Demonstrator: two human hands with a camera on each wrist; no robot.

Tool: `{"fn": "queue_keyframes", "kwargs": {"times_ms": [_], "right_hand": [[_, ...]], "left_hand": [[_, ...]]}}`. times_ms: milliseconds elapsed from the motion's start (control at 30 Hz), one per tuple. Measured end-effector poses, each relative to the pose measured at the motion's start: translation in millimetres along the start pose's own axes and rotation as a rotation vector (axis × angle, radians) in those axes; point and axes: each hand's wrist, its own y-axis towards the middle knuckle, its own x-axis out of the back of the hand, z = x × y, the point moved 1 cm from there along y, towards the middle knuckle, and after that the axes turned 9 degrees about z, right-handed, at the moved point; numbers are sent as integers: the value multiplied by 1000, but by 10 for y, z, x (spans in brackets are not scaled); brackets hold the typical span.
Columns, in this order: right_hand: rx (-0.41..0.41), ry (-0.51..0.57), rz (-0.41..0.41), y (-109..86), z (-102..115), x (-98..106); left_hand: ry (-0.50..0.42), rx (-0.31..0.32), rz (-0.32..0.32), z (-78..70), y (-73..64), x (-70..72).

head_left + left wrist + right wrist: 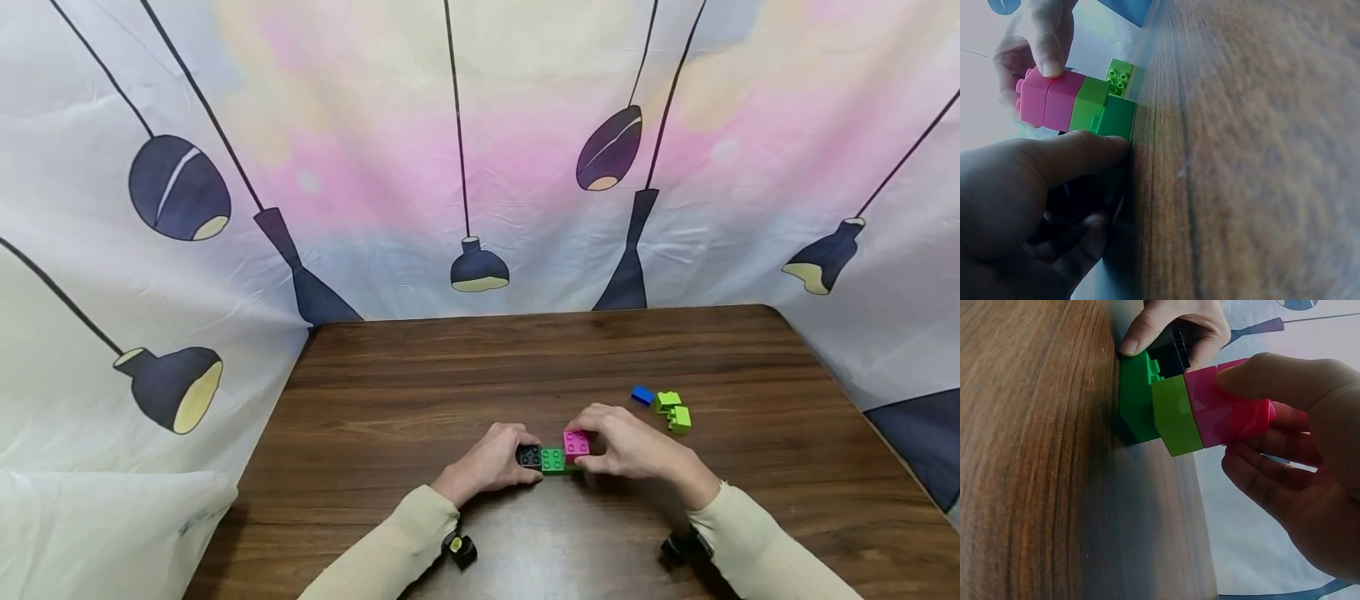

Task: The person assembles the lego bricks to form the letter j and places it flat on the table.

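Observation:
My left hand (pixel 491 460) grips the left end of a small block build, its thumb along the side of the green brick (pixel 1137 394). A black brick (pixel 529 456) sits atop that green brick, between left thumb and fingers. At the right end rises a stack: a lime brick (pixel 1175 414) on the green one, then two pink bricks (pixel 1210 406). My right hand (pixel 626 443) pinches the pink bricks between thumb and fingers. In the right wrist view the lime brick juts a little past the green brick's end.
Behind the right hand lie a blue brick (pixel 642 395) and two lime pieces, one lime brick (pixel 679 419) nearer and one lime brick (pixel 667 402) farther. The brown wooden table (pixel 420 367) meets a hanging printed cloth (pixel 390 208) at the back and sides.

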Motion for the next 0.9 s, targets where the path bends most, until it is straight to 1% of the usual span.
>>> {"fn": "queue_keyframes", "kwargs": {"times_ms": [367, 733, 900], "right_hand": [[2, -27, -5, -7, -15, -18], [-4, -13, 9, -15, -32, -32], [-3, -11, 6, -20, -34, -40]], "left_hand": [[5, -15, -11, 5, 1, -4], [-4, 5, 1, -6, -1, -2], [-9, 3, -2, -9, -2, -1]]}}
